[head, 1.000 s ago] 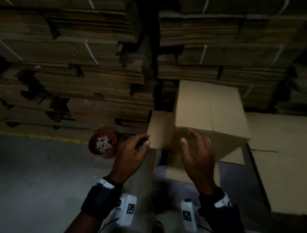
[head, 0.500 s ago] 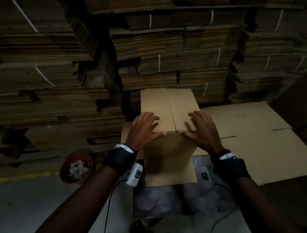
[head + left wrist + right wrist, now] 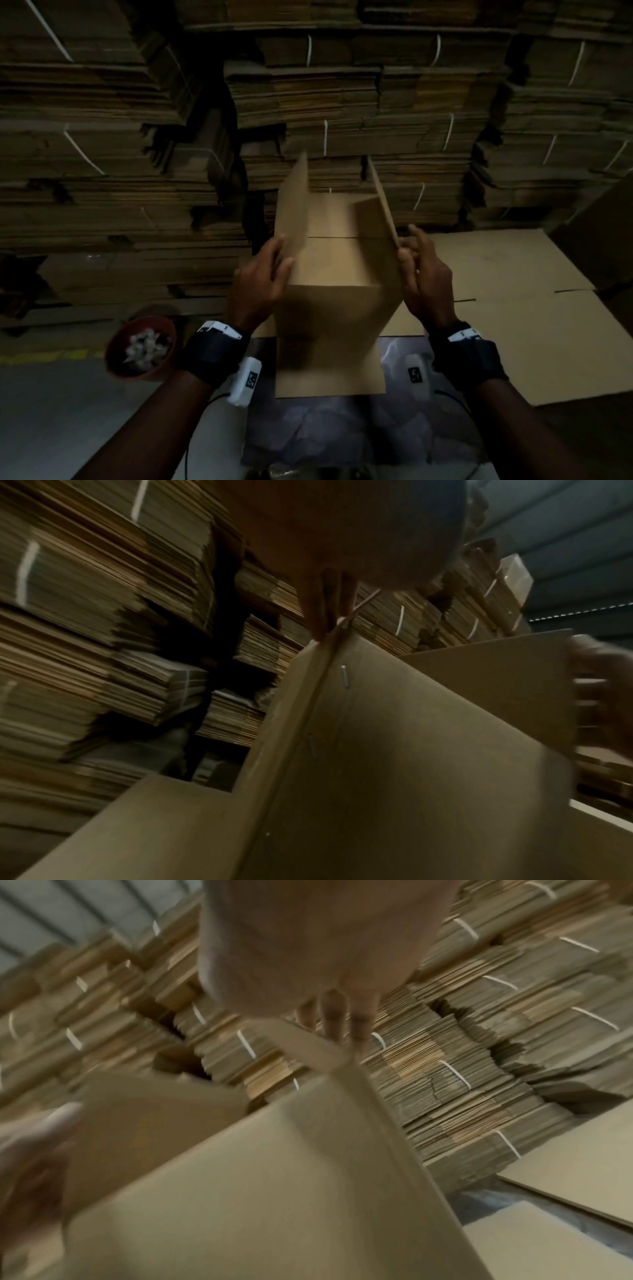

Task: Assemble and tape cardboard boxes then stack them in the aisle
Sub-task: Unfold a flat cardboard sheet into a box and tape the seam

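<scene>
box: (image 3: 329, 308) upright in front of person, centre of head view, on floor sheets; near face plain, staples down one corner seam in left wrist view
top flaps: two inner ones folded flat, seam across the middle; left flap (image 3: 294, 209) and right flap (image 3: 380, 202) standing up, tilted slightly outward
left hand: (image 3: 260, 277) gripping near edge of left flap, thumb inside, fingers outside, clamped on the card
right hand: (image 3: 424, 270) pinching near edge of right flap, thumb on one face and fingers on the other; index finger straight up
wrist views: blurred; each shows fingers (image 3: 325, 607) on a flap edge, other hand at frame side
flat sheets: (image 3: 513, 308) large cardboard lying on floor right of box, touching or just beside it
bowl: (image 3: 142, 347) reddish, left of left wrist, holds pale small bits, can't tell what
stacks: (image 3: 102, 154) bundled flat cardboard with white straps, wall of them behind box
floor: (image 3: 51, 428) grey, yellow line at left
wrist bands: black, white camera units under each
</scene>
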The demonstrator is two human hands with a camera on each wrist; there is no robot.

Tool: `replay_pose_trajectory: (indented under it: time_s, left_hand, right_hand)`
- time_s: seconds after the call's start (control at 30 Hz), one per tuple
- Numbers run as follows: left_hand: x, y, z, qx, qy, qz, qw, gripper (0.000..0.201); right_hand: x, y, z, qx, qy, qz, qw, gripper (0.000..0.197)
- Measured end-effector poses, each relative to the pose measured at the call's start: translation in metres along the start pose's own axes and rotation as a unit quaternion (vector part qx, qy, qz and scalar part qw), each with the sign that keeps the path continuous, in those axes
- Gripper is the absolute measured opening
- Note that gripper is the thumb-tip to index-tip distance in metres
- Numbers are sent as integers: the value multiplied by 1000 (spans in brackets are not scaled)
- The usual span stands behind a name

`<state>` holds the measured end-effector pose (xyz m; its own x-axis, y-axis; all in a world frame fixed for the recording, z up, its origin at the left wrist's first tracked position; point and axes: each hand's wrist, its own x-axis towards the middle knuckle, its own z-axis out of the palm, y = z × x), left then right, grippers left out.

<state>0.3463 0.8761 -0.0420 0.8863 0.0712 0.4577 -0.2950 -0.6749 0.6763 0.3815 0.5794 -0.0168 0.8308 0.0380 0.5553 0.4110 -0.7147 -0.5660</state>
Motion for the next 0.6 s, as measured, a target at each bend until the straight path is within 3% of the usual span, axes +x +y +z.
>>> replay_pose_trajectory:
  time_s: [0.1, 0.2, 0.23, 0.3, 0.37, 0.43, 0.47, 0.53, 0.6]
  left_hand:
    - [-12, 8, -3, -3, 116, -48, 992, 49]
    - [-15, 8, -6, 30, 201, -113, 973, 60]
    - [-15, 5, -9, 52, 228, -133, 963, 65]
    - [-16, -2, -17, 156, 258, -172, 938, 71]
    - [-15, -2, -24, 269, 198, -219, 917, 57]
    - [-12, 2, -21, 314, 106, -232, 914, 36]
    - [-11, 7, -18, 317, 56, -242, 915, 39]
    - [-10, 11, -5, 277, -40, -278, 919, 66]
    - [-7, 14, 7, 166, -111, -333, 922, 97]
  right_hand:
    - [3, 5, -16, 34, 108, 12, 993, 54]
    - [10, 22, -32, -35, 191, 49, 980, 63]
    - [13, 31, -34, -94, 174, 81, 977, 62]
    - [17, 47, -36, -228, 69, 142, 961, 50]
    - [23, 56, -34, -265, -75, 136, 952, 39]
    - [33, 54, -28, -226, -199, 103, 948, 31]
    - [40, 50, -23, -191, -238, 103, 947, 31]
    - [54, 36, -15, -119, -275, 126, 946, 38]
    - [65, 30, -3, -84, -300, 132, 941, 41]
